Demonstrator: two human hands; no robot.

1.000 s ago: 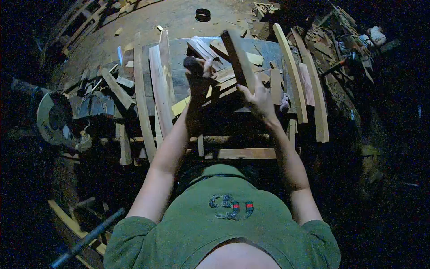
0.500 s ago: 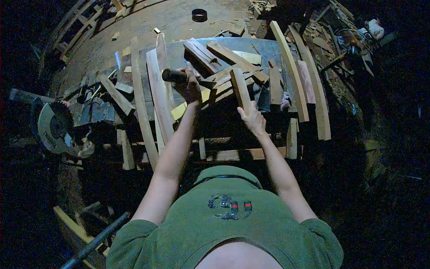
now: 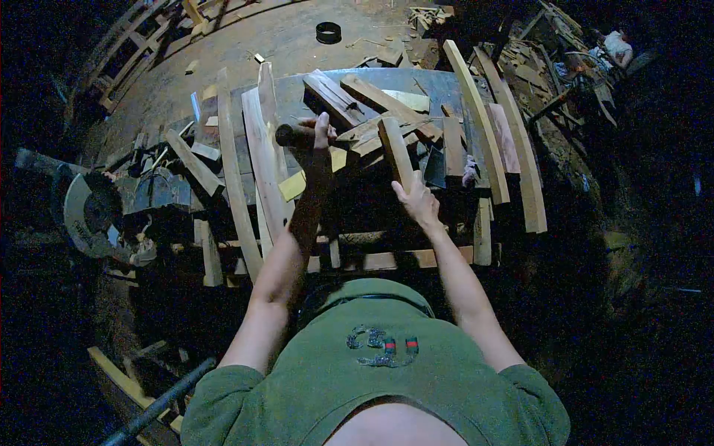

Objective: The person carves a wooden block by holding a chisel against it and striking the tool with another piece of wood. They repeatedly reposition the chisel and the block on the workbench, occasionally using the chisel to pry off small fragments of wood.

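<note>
Above the workbench (image 3: 297, 79), my left hand (image 3: 322, 134) is closed round a dark cylindrical piece (image 3: 291, 135) whose round end faces left. My right hand (image 3: 418, 197) grips the lower end of a short wooden block (image 3: 396, 152), which slants up and to the left. Beyond the hands lie a thick plank (image 3: 333, 97) and a long board (image 3: 387, 99), crossed by other wood pieces. A yellow piece (image 3: 292, 186) rests below and left of my left hand. Shadow covers my left wrist and forearm.
Long boards (image 3: 239, 171) extend over the bench's front edge at left, and more boards (image 3: 476, 119) at right. A circular saw blade (image 3: 95, 208) is at far left. A black ring (image 3: 328, 33) lies on the floor. A person (image 3: 616, 48) is at the upper right.
My left hand and the dark cylindrical piece have shifted slightly, and the left forearm is now in shadow. The block in my right hand has moved slightly left.
</note>
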